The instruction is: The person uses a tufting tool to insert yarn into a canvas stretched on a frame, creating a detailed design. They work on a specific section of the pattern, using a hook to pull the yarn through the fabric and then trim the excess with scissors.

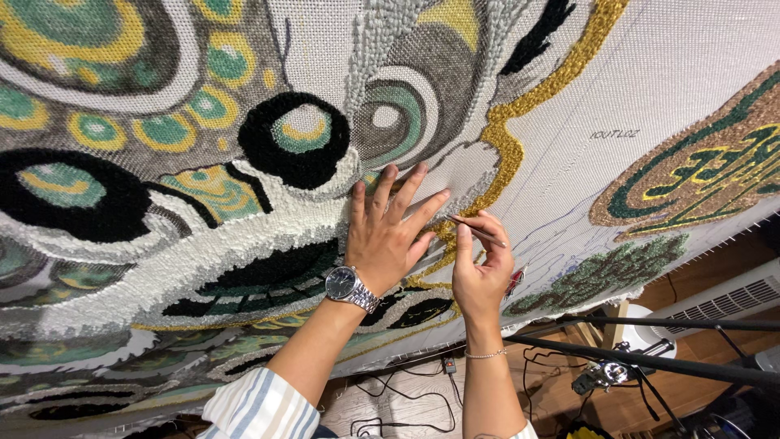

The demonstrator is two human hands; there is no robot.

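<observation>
While left hand (383,236) lay spread on the rug (244,228), right hand (481,264) pinched a tool (479,231) at 3 o'clock; trimming judged underway, steady aim needed.

Two hands are up against one tufted rug: the left hand (388,236) spread flat on the rug (203,211), the right hand (481,268) just beside it. One thin tool (479,232) lies in the right hand's fingers. One wristwatch (351,287) sits below the left hand, and one thin bracelet (486,354) below the right. One striped sleeve (260,406) shows under the left forearm. Right of the hands, one dark stand bar (650,362) crosses, above one white heater (723,302).
</observation>
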